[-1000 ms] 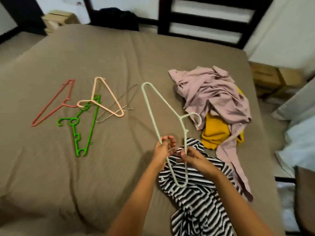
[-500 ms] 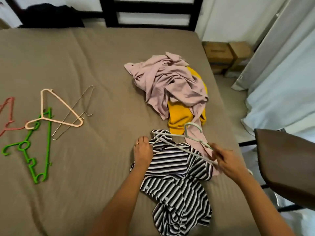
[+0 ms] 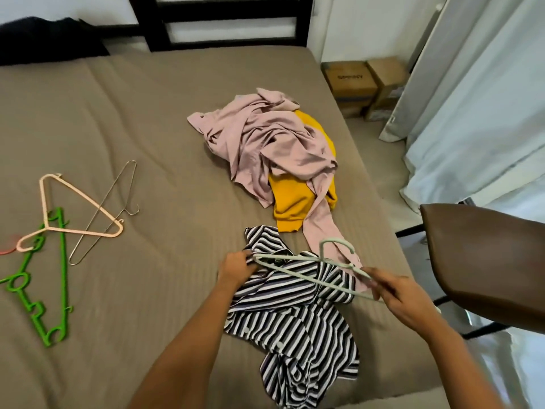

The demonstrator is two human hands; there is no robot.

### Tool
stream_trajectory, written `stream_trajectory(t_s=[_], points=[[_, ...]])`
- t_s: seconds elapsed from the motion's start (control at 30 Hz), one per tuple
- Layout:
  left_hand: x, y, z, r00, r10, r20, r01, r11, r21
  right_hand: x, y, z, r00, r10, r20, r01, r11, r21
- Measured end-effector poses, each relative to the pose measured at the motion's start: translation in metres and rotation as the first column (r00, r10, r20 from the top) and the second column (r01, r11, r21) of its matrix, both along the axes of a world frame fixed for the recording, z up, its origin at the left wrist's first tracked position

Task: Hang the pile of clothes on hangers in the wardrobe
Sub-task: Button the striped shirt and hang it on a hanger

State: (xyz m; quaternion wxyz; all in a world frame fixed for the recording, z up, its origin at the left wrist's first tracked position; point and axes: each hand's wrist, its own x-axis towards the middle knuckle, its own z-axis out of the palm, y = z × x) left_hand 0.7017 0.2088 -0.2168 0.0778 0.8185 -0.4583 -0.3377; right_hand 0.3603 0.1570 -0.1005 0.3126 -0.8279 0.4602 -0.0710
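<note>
A black-and-white striped shirt (image 3: 295,323) lies crumpled on the bed near its front right. My left hand (image 3: 236,268) grips the shirt's upper left edge. My right hand (image 3: 395,293) pinches one end of a pale mint hanger (image 3: 306,271), which lies across the top of the shirt with its hook pointing away from me. Behind the shirt are a pink garment (image 3: 271,143) and a yellow garment (image 3: 292,202), heaped together.
On the brown bed (image 3: 147,128), at the left, lie a peach hanger (image 3: 59,202), a wire hanger (image 3: 109,202) and a green hanger (image 3: 63,276). A brown chair back (image 3: 483,261) stands close on the right. Curtains (image 3: 472,98) and cardboard boxes (image 3: 362,84) are beyond it.
The view swung right. The mint hanger, held upright over the shirt by both hands, now lies across it in my right hand alone. My left hand moved onto the shirt's collar area.
</note>
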Motion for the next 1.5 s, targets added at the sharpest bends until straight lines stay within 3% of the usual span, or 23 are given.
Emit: stream_trajectory(t_s=[0.07, 0.17, 0.3, 0.4, 0.47, 0.63, 0.73, 0.8, 0.83, 0.87, 0.9, 0.93, 1.0, 1.03, 1.1, 1.2, 1.27, 1.3, 1.4, 1.43, 1.5], points=[[0.002, -0.007, 0.014, 0.991, 0.1, -0.092, -0.108, 0.991, -0.084, -0.007, -0.005, 0.0, 0.999, -0.042, -0.03, 0.042, 0.999, -0.001], [0.003, -0.02, 0.042, 0.991, 0.11, -0.075, -0.125, 0.965, -0.233, -0.014, -0.013, 0.004, 0.991, -0.05, -0.124, 0.048, 0.999, -0.015], [-0.009, -0.033, 0.082, 0.987, -0.081, 0.138, 0.113, 0.964, -0.241, -0.004, -0.011, 0.016, 1.0, 0.004, 0.016, -0.004, 1.0, 0.02], [-0.018, -0.036, 0.111, 0.898, -0.238, 0.37, 0.312, 0.938, -0.153, 0.002, -0.009, 0.023, 0.995, -0.046, 0.088, 0.04, 0.997, 0.066], [-0.026, -0.037, 0.126, 0.866, -0.269, 0.422, 0.355, 0.925, -0.138, 0.01, -0.006, 0.028, 0.997, -0.049, 0.067, 0.047, 0.998, 0.039], [-0.046, -0.035, 0.159, 0.938, -0.317, 0.139, 0.346, 0.863, -0.367, 0.053, 0.014, 0.032, 0.996, 0.074, 0.051, -0.072, 0.997, -0.037], [-0.043, -0.034, 0.171, 0.979, -0.138, -0.149, 0.048, 0.869, -0.493, 0.064, 0.015, 0.023, 0.975, -0.037, 0.218, 0.035, 0.999, 0.012], [-0.039, -0.029, 0.184, 0.899, -0.057, -0.434, -0.161, 0.878, -0.45, 0.063, 0.01, 0.023, 0.946, -0.085, 0.314, 0.064, 0.995, 0.074], [-0.037, -0.025, 0.193, 0.861, -0.081, -0.502, -0.157, 0.897, -0.413, 0.062, 0.007, 0.024, 0.932, -0.085, 0.352, 0.05, 0.993, 0.107], [-0.035, -0.021, 0.202, 0.866, -0.146, -0.477, -0.065, 0.915, -0.398, 0.059, 0.002, 0.026, 0.924, -0.088, 0.372, 0.038, 0.99, 0.139], [-0.028, -0.018, 0.209, 0.9, -0.252, -0.357, 0.102, 0.916, -0.389, 0.056, -0.002, 0.03, 0.915, -0.083, 0.394, 0.016, 0.985, 0.17], [-0.021, -0.017, 0.214, 0.914, -0.379, -0.144, 0.312, 0.884, -0.349, 0.053, -0.007, 0.032, 0.913, -0.072, 0.402, -0.006, 0.982, 0.189], [-0.008, -0.014, 0.221, 0.795, -0.556, 0.243, 0.603, 0.77, -0.209, 0.047, -0.013, 0.038, 0.895, -0.056, 0.442, -0.054, 0.971, 0.233], [-0.005, -0.011, 0.222, 0.732, -0.601, 0.321, 0.666, 0.729, -0.156, 0.045, -0.014, 0.04, 0.88, -0.054, 0.472, -0.081, 0.962, 0.261], [-0.008, -0.006, 0.219, 0.73, -0.636, 0.249, 0.678, 0.718, -0.153, 0.048, -0.012, 0.046, 0.856, -0.034, 0.515, -0.147, 0.941, 0.306], [-0.025, 0.007, 0.213, 0.783, -0.6, 0.165, 0.621, 0.735, -0.272, 0.064, 0.003, 0.047, 0.82, -0.053, 0.57, -0.22, 0.891, 0.398], [-0.023, 0.017, 0.21, 0.817, -0.545, 0.191, 0.575, 0.741, -0.348, 0.07, 0.009, 0.043, 0.823, -0.119, 0.556, -0.231, 0.823, 0.518], [-0.019, 0.021, 0.211, 0.815, -0.542, 0.204, 0.577, 0.734, -0.358, 0.069, 0.007, 0.042, 0.816, -0.175, 0.551, -0.26, 0.741, 0.62], [-0.006, 0.029, 0.216, 0.802, -0.567, 0.189, 0.593, 0.712, -0.377, 0.056, -0.009, 0.046, 0.806, -0.381, 0.452, -0.38, 0.253, 0.89], [-0.003, 0.031, 0.22, 0.8, -0.574, 0.175, 0.592, 0.706, -0.39, 0.052, -0.014, 0.045, 0.833, -0.36, 0.42, -0.388, 0.16, 0.907], [-0.002, 0.034, 0.225, 0.788, -0.591, 0.175, 0.607, 0.694, -0.388, 0.056, -0.018, 0.041, 0.92, -0.136, 0.369, -0.346, 0.163, 0.924]])
